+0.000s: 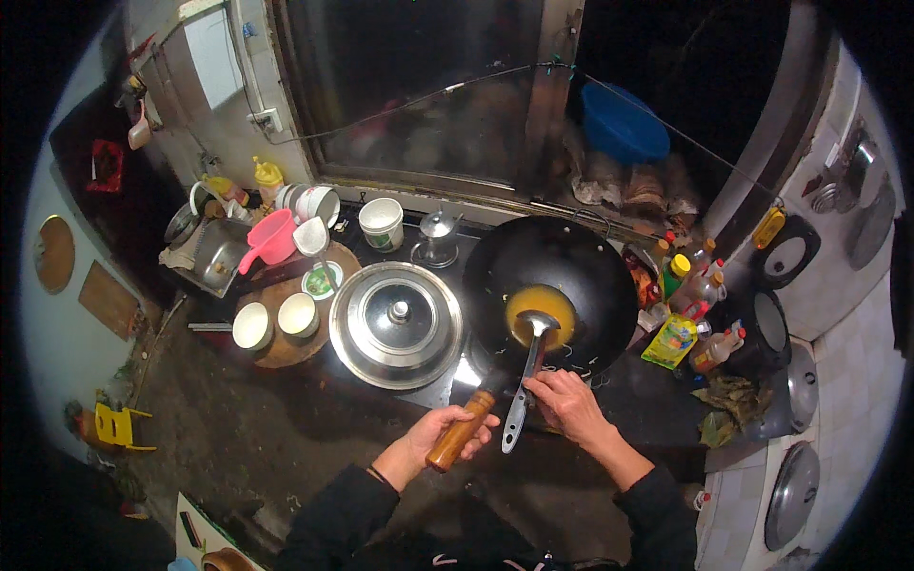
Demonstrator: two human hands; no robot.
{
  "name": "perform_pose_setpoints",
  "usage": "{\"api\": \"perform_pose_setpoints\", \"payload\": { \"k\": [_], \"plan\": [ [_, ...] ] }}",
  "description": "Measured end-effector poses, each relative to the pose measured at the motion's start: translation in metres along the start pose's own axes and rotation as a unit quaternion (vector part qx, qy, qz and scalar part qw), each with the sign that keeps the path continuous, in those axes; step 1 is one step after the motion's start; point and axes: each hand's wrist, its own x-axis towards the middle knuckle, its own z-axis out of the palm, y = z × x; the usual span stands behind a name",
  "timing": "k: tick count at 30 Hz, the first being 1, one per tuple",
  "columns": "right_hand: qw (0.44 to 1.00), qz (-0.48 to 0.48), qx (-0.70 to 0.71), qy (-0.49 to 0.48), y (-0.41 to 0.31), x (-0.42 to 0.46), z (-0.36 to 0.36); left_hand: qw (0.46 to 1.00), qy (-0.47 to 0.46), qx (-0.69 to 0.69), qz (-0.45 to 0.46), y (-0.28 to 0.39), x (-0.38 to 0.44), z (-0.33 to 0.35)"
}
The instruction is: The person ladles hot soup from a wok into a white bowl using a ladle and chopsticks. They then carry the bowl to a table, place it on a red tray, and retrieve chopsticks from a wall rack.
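Observation:
Yellowish liquid (519,300) pools in the bottom of a black wok (550,250). My left hand (421,437) is wrapped around a wooden handle (457,435) that points toward the wok's near left rim; the joint between them is too dark to see. A metal ladle (540,321) dips into the liquid, its head partly covering the pool. Over the wok's near edge, my right hand (568,403) grips the ladle's shaft, and the holed end sticks out below the fingers. Pale shreds cling to the wok's inner wall.
Left of the wok sits a pot with a domed metal lid (400,309). Two bowls (298,314) and a spatula (312,237) are on a round wooden board (275,357), near a pink dipper (271,237). Bottles (703,289) and a yellow pouch (670,341) crowd the right.

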Motion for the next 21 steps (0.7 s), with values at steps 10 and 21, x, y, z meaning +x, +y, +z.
{"api": "perform_pose_setpoints", "payload": {
  "k": [10,21],
  "plan": [
    [0.968,-0.044,0.089,0.23,-0.004,0.017,-0.074,0.998,-0.001,-0.064,-0.01,-0.006,0.0,0.007],
    [0.976,0.17,0.11,-0.084,-0.018,0.004,-0.037,0.991,-0.015,-0.127,-0.046,-0.027,0.015,0.019]
  ]
}}
